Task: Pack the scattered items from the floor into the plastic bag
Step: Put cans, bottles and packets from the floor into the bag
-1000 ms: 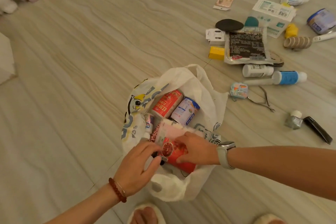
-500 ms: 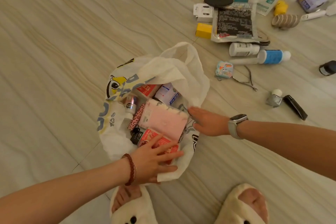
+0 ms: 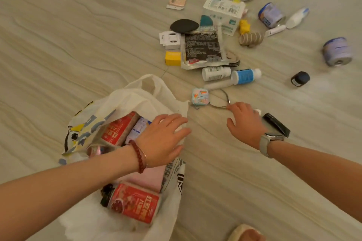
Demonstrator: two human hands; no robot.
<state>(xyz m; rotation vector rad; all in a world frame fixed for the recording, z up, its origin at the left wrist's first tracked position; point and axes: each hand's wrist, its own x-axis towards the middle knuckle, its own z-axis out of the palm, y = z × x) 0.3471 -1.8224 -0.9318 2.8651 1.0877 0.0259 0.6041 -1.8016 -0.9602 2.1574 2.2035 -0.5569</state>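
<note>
A white plastic bag (image 3: pixel 137 94) with a cartoon print lies open on the floor. Inside it are a red can (image 3: pixel 135 203), a second red can (image 3: pixel 119 129) and a pink packet (image 3: pixel 148 180). My left hand (image 3: pixel 164 139) lies flat on the bag's right rim, fingers spread, holding nothing. My right hand (image 3: pixel 244 123) hovers over the floor right of the bag with fingers apart and empty. Its fingertips are beside metal nippers (image 3: pixel 221 101) and it partly hides a small white-capped bottle (image 3: pixel 258 111). A pastel square case (image 3: pixel 200 96) lies just left of the nippers.
A black flat clip (image 3: pixel 276 124) lies right of my right hand. Farther off are a blue bottle (image 3: pixel 245 76), a white bottle (image 3: pixel 215 73), a black packet (image 3: pixel 202 49), a yellow box (image 3: pixel 172 58), a white carton (image 3: pixel 223 12), a dark jar (image 3: pixel 300 78) and a blue can (image 3: pixel 337 51).
My right hand left the bag's edge and moved right toward the nippers. My left hand shifted from the bag's near side onto its right rim.
</note>
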